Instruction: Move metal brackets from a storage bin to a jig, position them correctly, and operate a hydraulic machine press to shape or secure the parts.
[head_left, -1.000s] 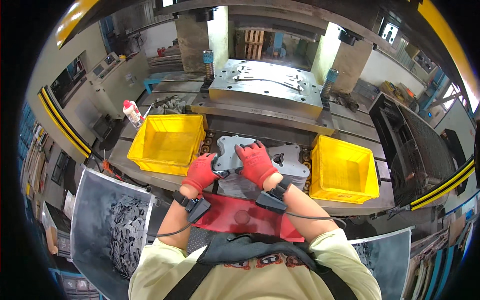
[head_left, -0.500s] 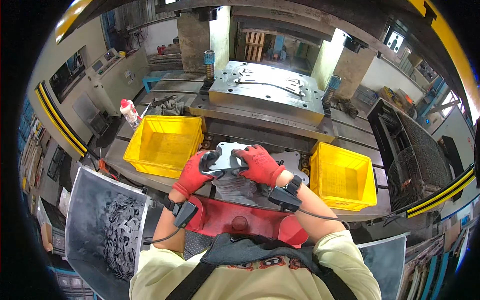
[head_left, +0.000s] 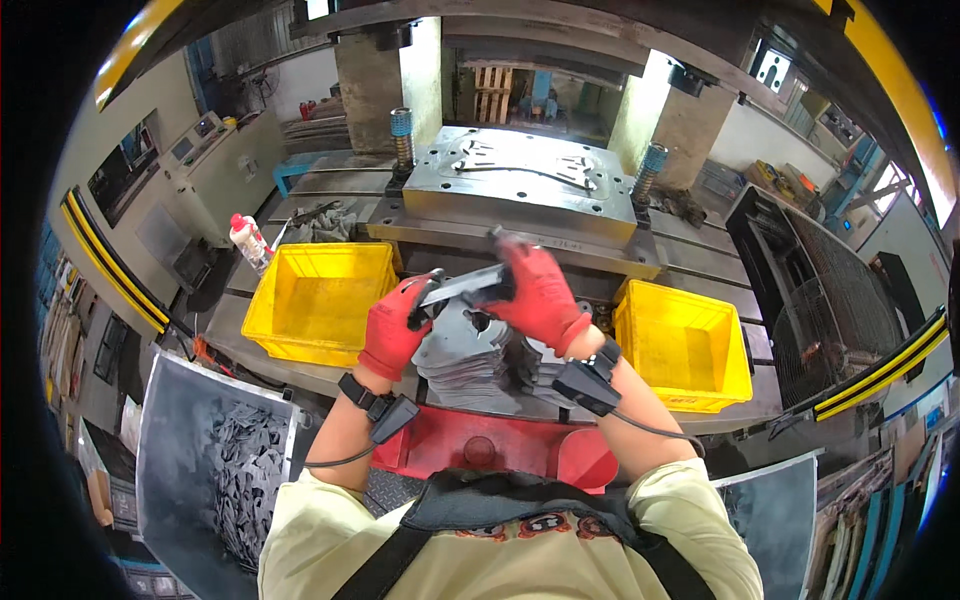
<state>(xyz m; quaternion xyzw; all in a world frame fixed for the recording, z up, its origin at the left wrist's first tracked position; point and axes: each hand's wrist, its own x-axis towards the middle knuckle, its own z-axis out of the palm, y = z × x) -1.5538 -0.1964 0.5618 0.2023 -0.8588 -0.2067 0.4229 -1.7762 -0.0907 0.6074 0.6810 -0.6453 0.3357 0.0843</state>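
A flat grey metal plate point(head_left: 464, 286) is held up between my two red-gloved hands, tilted so that mostly its edge shows. My left hand point(head_left: 393, 328) closes on its left end. At the plate's right end is my right hand point(head_left: 540, 292), thumb and lower fingers wrapped round it, the upper fingertips raised and blurred. Just below the hands stands a stack of similar metal plates point(head_left: 462, 362). Beside it on the right, a second stack point(head_left: 538, 368) is partly hidden by my right hand and forearm.
Yellow bins stand left point(head_left: 318, 305) and right point(head_left: 682, 350) of the stacks. Behind lies a steel die block point(head_left: 520, 200) between spring posts. A white bottle with a red cap point(head_left: 250, 245) is at the left. A grey bin point(head_left: 180, 450) holds metal scraps. A red stand point(head_left: 478, 440) is in front of me.
The plate has turned from lying nearly flat to edge-on. My right hand has risen and rotated, and more of the stacks beneath now shows. The view has shifted slightly.
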